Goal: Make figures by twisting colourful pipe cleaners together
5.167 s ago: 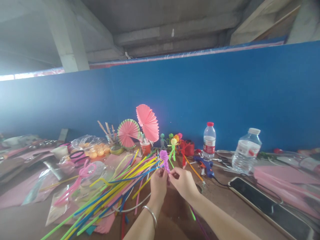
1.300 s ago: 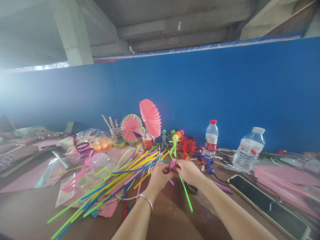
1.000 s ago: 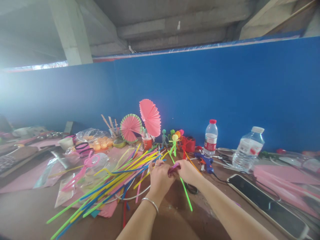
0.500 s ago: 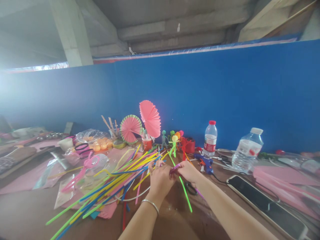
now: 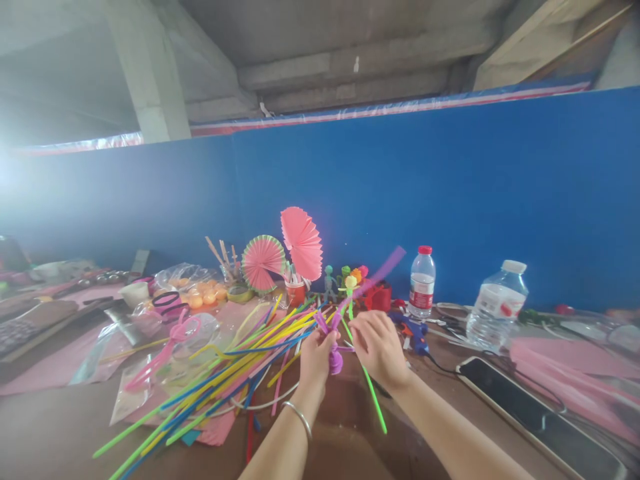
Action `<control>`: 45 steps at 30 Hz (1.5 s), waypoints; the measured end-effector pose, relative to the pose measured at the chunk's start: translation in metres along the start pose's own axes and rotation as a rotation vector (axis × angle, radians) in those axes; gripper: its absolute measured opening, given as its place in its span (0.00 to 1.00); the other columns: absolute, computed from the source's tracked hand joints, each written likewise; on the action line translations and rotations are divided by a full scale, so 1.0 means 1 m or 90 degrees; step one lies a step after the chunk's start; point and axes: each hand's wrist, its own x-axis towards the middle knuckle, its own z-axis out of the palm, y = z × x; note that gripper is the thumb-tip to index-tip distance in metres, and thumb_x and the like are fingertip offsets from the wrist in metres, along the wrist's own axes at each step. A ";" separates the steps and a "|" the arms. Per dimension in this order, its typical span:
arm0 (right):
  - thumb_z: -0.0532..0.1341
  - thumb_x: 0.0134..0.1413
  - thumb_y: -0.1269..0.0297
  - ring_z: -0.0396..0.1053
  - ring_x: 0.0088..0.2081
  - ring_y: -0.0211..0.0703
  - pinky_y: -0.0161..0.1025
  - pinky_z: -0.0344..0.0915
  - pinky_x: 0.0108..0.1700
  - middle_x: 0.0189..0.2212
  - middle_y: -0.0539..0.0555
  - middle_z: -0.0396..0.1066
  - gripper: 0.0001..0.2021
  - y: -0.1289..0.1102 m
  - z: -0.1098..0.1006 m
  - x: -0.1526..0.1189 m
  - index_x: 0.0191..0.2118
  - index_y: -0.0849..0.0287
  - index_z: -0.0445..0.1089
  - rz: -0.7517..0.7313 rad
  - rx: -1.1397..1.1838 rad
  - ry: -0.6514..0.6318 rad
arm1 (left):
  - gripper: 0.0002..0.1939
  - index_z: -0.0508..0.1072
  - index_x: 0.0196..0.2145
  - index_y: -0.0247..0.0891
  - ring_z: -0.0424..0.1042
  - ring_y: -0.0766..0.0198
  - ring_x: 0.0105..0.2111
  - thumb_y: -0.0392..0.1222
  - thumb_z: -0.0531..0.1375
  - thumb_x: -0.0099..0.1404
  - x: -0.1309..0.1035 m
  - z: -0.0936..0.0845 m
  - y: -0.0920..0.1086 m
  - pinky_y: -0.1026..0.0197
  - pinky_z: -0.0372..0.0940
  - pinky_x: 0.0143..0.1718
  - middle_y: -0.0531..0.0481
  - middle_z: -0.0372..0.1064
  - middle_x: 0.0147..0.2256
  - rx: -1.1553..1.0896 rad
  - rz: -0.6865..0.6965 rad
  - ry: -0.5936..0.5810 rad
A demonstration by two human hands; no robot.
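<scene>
My left hand (image 5: 316,357), with a silver bangle at its wrist, pinches a purple pipe cleaner figure (image 5: 336,362). A coiled purple ball hangs at the figure's lower end, and short purple ends stick out at the top and side. From it a long purple strand (image 5: 383,273), blurred, slants up to the right. Close on the right is my right hand (image 5: 381,352), its fingers loosely bent and apart, with nothing visible in them. Beneath it a green pipe cleaner (image 5: 373,393) lies on the table. Behind my hands stands a yellow-green pipe cleaner figure (image 5: 350,287).
Many coloured pipe cleaners (image 5: 240,363) lie heaped on the left. Pink paper fans (image 5: 301,243), a red cup (image 5: 296,293) and small figures line the back. To the right are a blue glue gun (image 5: 415,333), two water bottles (image 5: 423,283) and a phone (image 5: 530,413).
The purple figure has turned into view in my left hand. My right hand has come away from the left and loosened. The long purple strand now points up and right instead of down.
</scene>
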 end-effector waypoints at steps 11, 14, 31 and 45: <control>0.59 0.43 0.62 0.69 0.30 0.44 0.37 0.63 0.35 0.26 0.54 0.72 0.09 0.016 0.027 -0.001 0.29 0.62 0.71 0.354 0.342 -0.046 | 0.16 0.72 0.34 0.32 0.69 0.64 0.26 0.45 0.62 0.50 -0.005 0.003 0.006 0.64 0.61 0.28 0.46 0.71 0.29 -0.208 -0.041 -0.074; 0.59 0.41 0.64 0.67 0.26 0.40 0.35 0.61 0.31 0.22 0.51 0.70 0.07 0.018 0.028 -0.001 0.25 0.62 0.70 0.371 0.388 -0.050 | 0.13 0.72 0.32 0.32 0.68 0.66 0.25 0.43 0.62 0.50 -0.006 0.004 0.006 0.65 0.61 0.28 0.49 0.69 0.26 -0.204 -0.032 -0.068; 0.57 0.38 0.68 0.59 0.17 0.33 0.31 0.56 0.21 0.15 0.46 0.61 0.05 0.014 0.030 -0.003 0.23 0.63 0.67 0.544 0.670 -0.108 | 0.10 0.74 0.29 0.32 0.71 0.59 0.28 0.42 0.59 0.52 -0.003 -0.001 0.011 0.59 0.64 0.33 0.47 0.72 0.26 -0.073 0.029 -0.114; 0.58 0.40 0.66 0.67 0.23 0.41 0.38 0.63 0.28 0.18 0.51 0.68 0.05 0.010 0.032 -0.005 0.24 0.61 0.69 0.492 0.460 -0.031 | 0.14 0.73 0.32 0.33 0.71 0.58 0.30 0.47 0.58 0.53 0.000 -0.001 0.005 0.59 0.65 0.32 0.46 0.72 0.28 -0.042 0.025 -0.116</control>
